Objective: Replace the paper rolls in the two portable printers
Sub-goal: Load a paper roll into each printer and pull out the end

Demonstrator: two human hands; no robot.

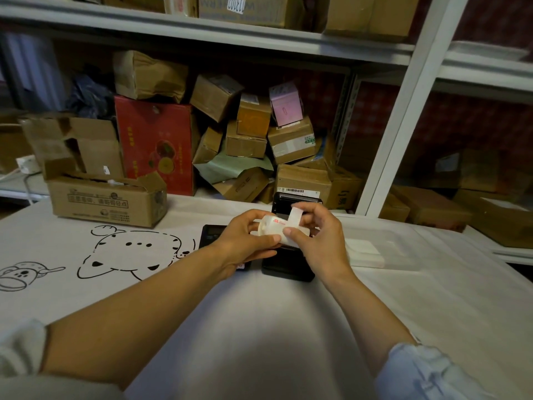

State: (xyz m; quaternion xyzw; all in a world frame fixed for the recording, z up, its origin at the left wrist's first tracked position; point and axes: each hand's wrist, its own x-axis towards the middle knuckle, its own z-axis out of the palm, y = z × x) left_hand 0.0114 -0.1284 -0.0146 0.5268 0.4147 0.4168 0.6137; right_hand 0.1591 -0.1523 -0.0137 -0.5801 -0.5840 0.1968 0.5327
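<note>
- A white paper roll with a small red printed mark (272, 226) is held in the air between both hands, just above the black portable printers and over the middle of the tabletop.
- The left hand (245, 243) grips the roll from the left side, its fingers (266, 240) curled under and around it.
- The right hand (320, 238) pinches the loose white paper strip (295, 216) that stands up from the roll, thumb in front and fingers (313, 210) curled behind; this hand too is clamped on the paper.
- Directly under the hands lies a black rectangular portable printer (288, 264) with its lid (297, 202) raised upright behind the roll.
- A second black portable printer (212, 235) sits just to its left, partly hidden by the left wrist.
- To the right lies a clear plastic tray (403, 241) holding a flat white block (363, 251); what the block is cannot be told.
- The tabletop (288, 327) is covered with a white cloth bearing black cartoon animal drawings (129, 252).
- An open brown cardboard box with printed lettering (106, 200) stands on the far left of the tabletop.
- Behind, grey metal shelving (403, 111) is piled with brown cardboard boxes, a red fruit-printed carton (155, 145) and a pink box (285, 105).
</note>
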